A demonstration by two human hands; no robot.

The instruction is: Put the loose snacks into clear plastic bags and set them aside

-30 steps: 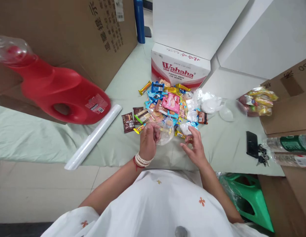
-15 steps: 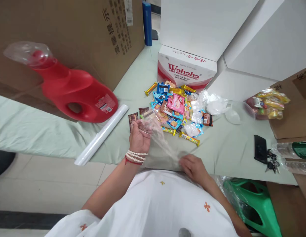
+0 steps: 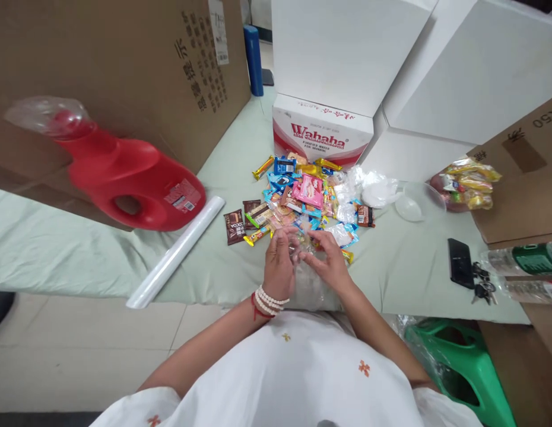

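Observation:
A clear plastic bag (image 3: 309, 284) hangs between my hands at the front of the cloth-covered table. My left hand (image 3: 280, 261), with beads and a red string on its wrist, is closed on the bag's upper edge. My right hand (image 3: 329, 261) pinches the other side of that edge with thumb and fingers. Just beyond lies a heap of wrapped snacks, with a pink packet (image 3: 310, 190) on top. Brown cocoa packets (image 3: 234, 227) and a yellow-wrapped bar (image 3: 257, 236) lie left of my hands. The bag's lower part is see-through and hard to outline.
A red jug (image 3: 138, 184) and a white plastic roll (image 3: 178, 252) lie left. Behind the snacks stands a Wahaba-printed carton (image 3: 320, 133). To the right are clear bowls (image 3: 409, 207), a phone (image 3: 460, 264), keys (image 3: 484, 287) and bottles (image 3: 534, 261). A green stool (image 3: 472, 367) stands below.
My right hand has come up and left from the table's front edge to meet my left hand, which has moved right. The bag, stretched out before, now hangs down between them.

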